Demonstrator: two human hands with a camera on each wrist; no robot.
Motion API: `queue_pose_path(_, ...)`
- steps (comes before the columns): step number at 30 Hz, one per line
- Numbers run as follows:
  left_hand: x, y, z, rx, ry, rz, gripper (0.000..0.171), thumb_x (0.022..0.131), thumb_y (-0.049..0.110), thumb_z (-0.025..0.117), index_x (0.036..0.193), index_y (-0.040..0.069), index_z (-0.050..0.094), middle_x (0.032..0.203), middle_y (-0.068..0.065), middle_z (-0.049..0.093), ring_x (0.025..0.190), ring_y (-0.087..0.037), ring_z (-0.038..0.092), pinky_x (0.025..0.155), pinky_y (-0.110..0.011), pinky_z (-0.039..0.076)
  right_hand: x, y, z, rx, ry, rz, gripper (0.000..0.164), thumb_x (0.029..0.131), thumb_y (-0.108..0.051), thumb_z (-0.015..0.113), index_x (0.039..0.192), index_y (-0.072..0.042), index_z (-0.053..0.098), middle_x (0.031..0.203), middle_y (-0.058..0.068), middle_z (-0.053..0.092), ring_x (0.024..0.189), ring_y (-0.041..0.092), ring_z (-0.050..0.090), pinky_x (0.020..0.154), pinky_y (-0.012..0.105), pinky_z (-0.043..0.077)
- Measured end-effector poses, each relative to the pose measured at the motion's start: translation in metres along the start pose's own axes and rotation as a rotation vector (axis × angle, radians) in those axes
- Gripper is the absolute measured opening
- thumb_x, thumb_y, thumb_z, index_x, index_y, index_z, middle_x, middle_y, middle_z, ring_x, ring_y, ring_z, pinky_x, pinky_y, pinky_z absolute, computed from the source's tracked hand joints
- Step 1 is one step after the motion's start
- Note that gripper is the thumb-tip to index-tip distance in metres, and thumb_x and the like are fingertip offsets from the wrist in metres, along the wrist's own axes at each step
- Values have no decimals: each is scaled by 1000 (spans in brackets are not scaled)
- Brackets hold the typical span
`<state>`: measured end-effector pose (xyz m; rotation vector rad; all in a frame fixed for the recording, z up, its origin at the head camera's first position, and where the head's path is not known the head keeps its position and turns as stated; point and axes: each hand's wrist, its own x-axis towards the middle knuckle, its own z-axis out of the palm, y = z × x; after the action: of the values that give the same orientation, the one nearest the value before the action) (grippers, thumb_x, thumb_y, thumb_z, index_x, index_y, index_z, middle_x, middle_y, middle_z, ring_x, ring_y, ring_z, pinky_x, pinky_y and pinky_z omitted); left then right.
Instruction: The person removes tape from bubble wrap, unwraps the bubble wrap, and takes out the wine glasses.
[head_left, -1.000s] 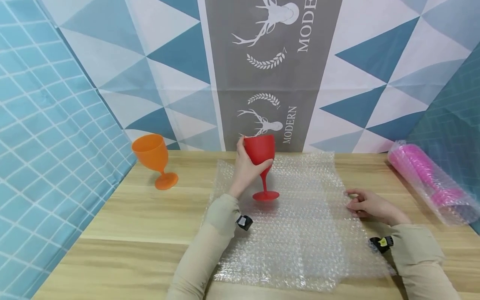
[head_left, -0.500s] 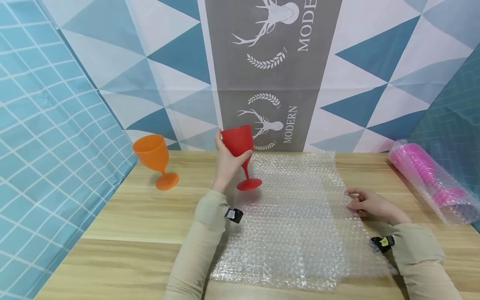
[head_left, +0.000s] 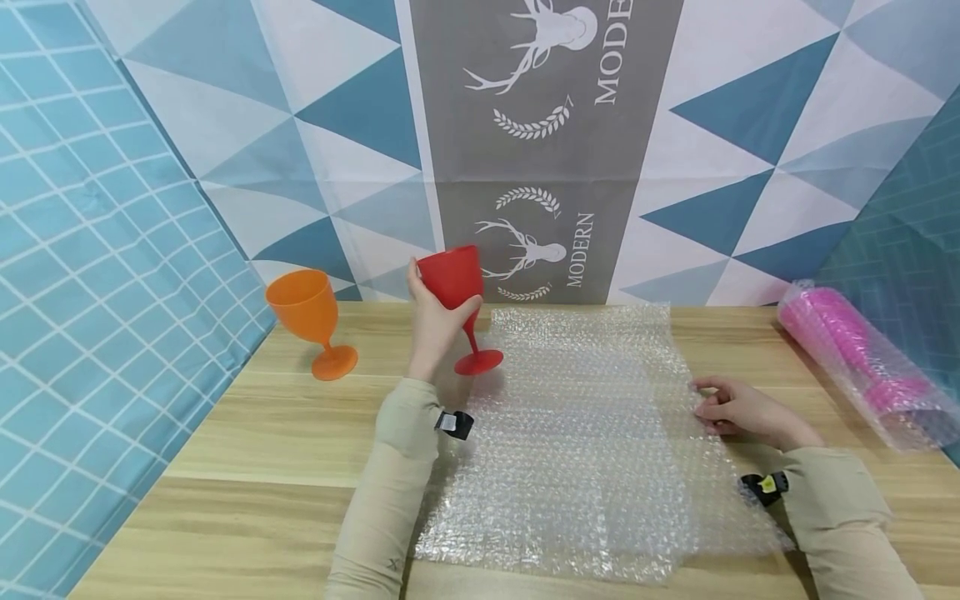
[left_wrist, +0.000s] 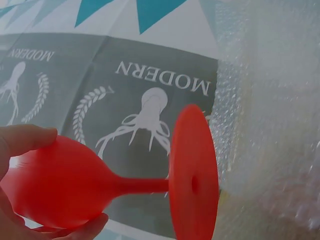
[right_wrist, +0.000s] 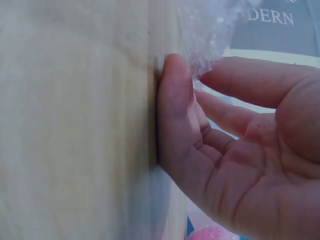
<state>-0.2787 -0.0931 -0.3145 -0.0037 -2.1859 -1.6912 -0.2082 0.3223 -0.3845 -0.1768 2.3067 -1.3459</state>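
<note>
In the head view my left hand [head_left: 435, 329] grips a red goblet [head_left: 453, 279] round its bowl, left of centre. It is held a little above the left edge of a bubble wrap sheet [head_left: 570, 450], slightly tilted, its foot downward. Fingers and thumb wrap the bowl in the left wrist view, where the stem and round foot [left_wrist: 195, 180] show. My right hand [head_left: 742, 411] rests at the sheet's right edge. In the right wrist view its thumb and forefinger pinch the bubble wrap [right_wrist: 207, 40] at the edge.
An orange goblet [head_left: 303, 308] stands upright on the wooden table [head_left: 262, 500] at the left. At the far right lies a pink goblet [head_left: 843, 333] rolled in bubble wrap. A patterned cloth wall [head_left: 555, 158] rises behind the table.
My left hand has carried the red goblet leftward and slightly back, from over the bubble wrap to its left edge. My right hand has stayed in place.
</note>
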Motion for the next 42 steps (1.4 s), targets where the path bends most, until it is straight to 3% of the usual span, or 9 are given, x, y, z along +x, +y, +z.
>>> queue_pose_path(18,8,-2,-34,-72,71,-52,94,72,11,70,141,18,7,134,-6,33,121,-22,36,89,-38,48,1,0,-1,-17,12,16,63,89,-9,53,134,16,16,83,6,50,67,9,53,61,24,48)
queue_pose_path(23,10,-3,-40,-91,127,-83,94,72,11,70,141,19,7,135,-4,31,121,-20,36,89,-37,47,1,0,0,-2,8,24,63,90,-10,53,134,15,16,84,6,50,68,9,54,62,24,49)
queue_pose_path(33,14,-9,-45,-36,291,-41,92,72,11,72,141,18,11,136,-8,26,123,-19,31,92,-36,46,2,1,-2,-14,4,11,63,90,-10,52,134,16,15,82,5,50,67,9,53,60,24,48)
queue_pose_path(42,18,-20,-53,-69,349,-43,93,71,11,73,141,22,12,138,-5,26,124,-16,30,94,-34,44,1,0,0,-28,12,19,62,90,-11,52,134,15,17,82,6,50,67,9,53,61,24,47)
